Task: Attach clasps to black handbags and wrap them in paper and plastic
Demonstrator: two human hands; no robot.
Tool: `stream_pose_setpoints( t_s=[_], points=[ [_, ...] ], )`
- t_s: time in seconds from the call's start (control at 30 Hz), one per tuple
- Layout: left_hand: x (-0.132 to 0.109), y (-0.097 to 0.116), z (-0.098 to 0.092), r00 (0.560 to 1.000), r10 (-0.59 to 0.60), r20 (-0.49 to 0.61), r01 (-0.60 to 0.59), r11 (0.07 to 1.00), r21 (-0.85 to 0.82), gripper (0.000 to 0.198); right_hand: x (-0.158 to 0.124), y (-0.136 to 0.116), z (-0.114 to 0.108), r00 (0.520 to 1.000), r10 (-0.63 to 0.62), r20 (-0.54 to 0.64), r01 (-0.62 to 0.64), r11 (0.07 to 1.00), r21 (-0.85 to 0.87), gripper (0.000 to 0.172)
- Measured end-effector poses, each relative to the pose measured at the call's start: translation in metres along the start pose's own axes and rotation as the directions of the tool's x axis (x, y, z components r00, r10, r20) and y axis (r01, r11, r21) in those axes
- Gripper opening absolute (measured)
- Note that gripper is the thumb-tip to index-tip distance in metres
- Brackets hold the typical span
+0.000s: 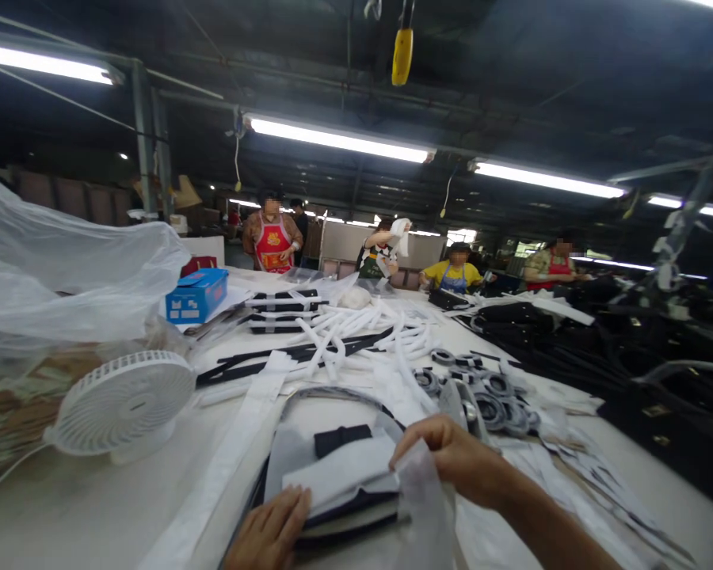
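Right in front of me lies a rounded black-edged item that looks like a bag point(333, 393). Across it runs a white wrapping strip point(348, 471), with a small folded black piece point(341, 439) just behind and black straps point(350, 507) in front. My left hand point(270, 529) rests with fingers stretched flat at the strip's left end. At the other end, my right hand point(443, 459) pinches the edge of a translucent white sheet point(421, 507) between thumb and fingers. A metal tape dispenser point(459, 408) stands partly hidden behind my right hand.
A white fan point(124, 404) and a blue box point(197, 295) stand on the left. White strips point(345, 324) cover the table's middle; grey tape rolls point(499, 404) sit to the right, near piled black bags point(547, 332). Several people work at the far side.
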State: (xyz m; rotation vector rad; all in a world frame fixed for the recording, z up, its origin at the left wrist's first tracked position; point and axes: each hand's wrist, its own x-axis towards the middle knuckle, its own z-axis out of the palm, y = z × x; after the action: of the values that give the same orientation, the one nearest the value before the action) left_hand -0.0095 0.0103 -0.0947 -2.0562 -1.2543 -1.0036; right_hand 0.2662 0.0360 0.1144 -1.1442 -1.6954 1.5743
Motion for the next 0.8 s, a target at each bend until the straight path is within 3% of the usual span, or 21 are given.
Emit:
stream_pose_setpoints(
  t_s=[0.07, 0.13, 0.2, 0.3, 0.37, 0.43, 0.5, 0.53, 0.63, 0.8],
  points=[
    [0.004, 0.004, -0.008, 0.999, -0.029, 0.022, 0.029, 1.0, -0.005, 0.059, -0.004, 0.014, -0.002, 0.993, 0.074, -0.088, -0.07, 0.997, 0.046, 0.022],
    [0.008, 0.008, -0.013, 0.999, -0.031, 0.029, 0.032, 0.999, -0.032, 0.057, -0.007, 0.03, 0.007, 0.987, 0.147, -0.058, -0.142, 0.986, 0.083, 0.023],
    [0.011, 0.011, -0.016, 0.998, -0.045, 0.048, 0.047, 0.998, -0.049, 0.058, -0.008, 0.044, 0.025, 0.971, 0.224, 0.087, -0.234, 0.964, 0.124, 0.025],
    [0.012, 0.015, -0.017, 0.995, -0.068, 0.074, 0.072, 0.996, -0.061, 0.056, -0.006, 0.058, 0.06, 0.874, 0.311, 0.374, -0.387, 0.911, 0.145, 0.03],
    [0.013, 0.017, -0.018, 0.993, -0.084, 0.081, 0.09, 0.993, -0.072, 0.051, 0.005, 0.061, 0.08, 0.833, 0.299, 0.466, -0.414, 0.895, 0.166, 0.032],
    [0.014, 0.018, -0.019, 0.993, -0.098, 0.072, 0.104, 0.991, -0.086, 0.042, 0.028, 0.061, 0.091, 0.894, 0.197, 0.401, -0.293, 0.936, 0.193, 0.027],
    [0.015, 0.018, -0.02, 0.993, -0.1, 0.063, 0.106, 0.99, -0.095, 0.034, 0.059, 0.062, 0.095, 0.979, 0.045, 0.201, -0.073, 0.988, 0.135, 0.022],
    [0.016, 0.018, -0.02, 0.993, -0.099, 0.062, 0.105, 0.99, -0.097, 0.031, 0.077, 0.063, 0.094, 0.995, -0.016, 0.102, 0.007, 0.997, 0.081, 0.022],
    [0.014, 0.014, -0.021, 0.994, -0.091, 0.067, 0.099, 0.988, -0.117, 0.029, 0.127, 0.072, 0.09, 0.995, -0.066, -0.069, 0.067, 0.998, 0.013, 0.02],
    [0.005, 0.008, -0.02, 0.989, -0.14, 0.044, 0.145, 0.974, -0.172, 0.037, 0.175, 0.091, 0.089, 0.986, -0.062, -0.155, 0.075, 0.994, 0.08, 0.02]
  ],
)
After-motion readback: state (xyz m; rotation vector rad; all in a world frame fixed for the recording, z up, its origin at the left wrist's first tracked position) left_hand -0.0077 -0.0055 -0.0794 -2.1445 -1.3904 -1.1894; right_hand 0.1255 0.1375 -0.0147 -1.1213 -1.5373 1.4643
